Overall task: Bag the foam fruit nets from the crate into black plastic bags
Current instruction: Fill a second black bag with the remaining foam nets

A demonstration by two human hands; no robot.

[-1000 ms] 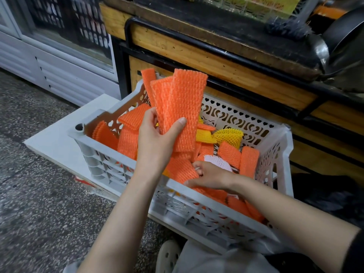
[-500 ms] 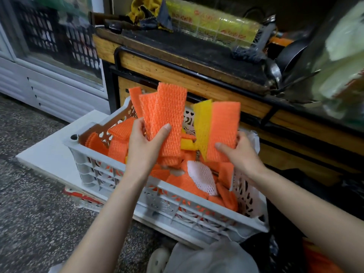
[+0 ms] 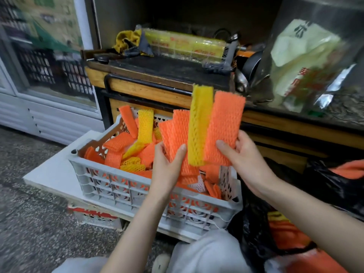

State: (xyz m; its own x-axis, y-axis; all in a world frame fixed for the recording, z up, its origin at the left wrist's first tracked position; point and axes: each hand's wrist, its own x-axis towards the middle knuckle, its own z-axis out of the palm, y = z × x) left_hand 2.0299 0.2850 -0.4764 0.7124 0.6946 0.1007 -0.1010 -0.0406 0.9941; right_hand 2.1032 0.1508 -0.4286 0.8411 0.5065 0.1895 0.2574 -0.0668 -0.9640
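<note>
A grey plastic crate sits on a white board and holds several orange and yellow foam fruit nets. My left hand grips a stack of orange nets upright above the crate. My right hand holds a yellow net and an orange net side by side, touching the left stack. A black plastic bag at my lower right holds orange nets. Another black bag with orange nets lies further right.
A wooden counter with a black rail stands right behind the crate, cluttered with a yellow packet, cloth and pans. A glass-door fridge is at left. My knees are below the crate. Speckled floor lies at left.
My right hand lifted a yellow and an orange net out of the crate and brought them left against the stack in my left hand. The view tilted up and shifted right.
</note>
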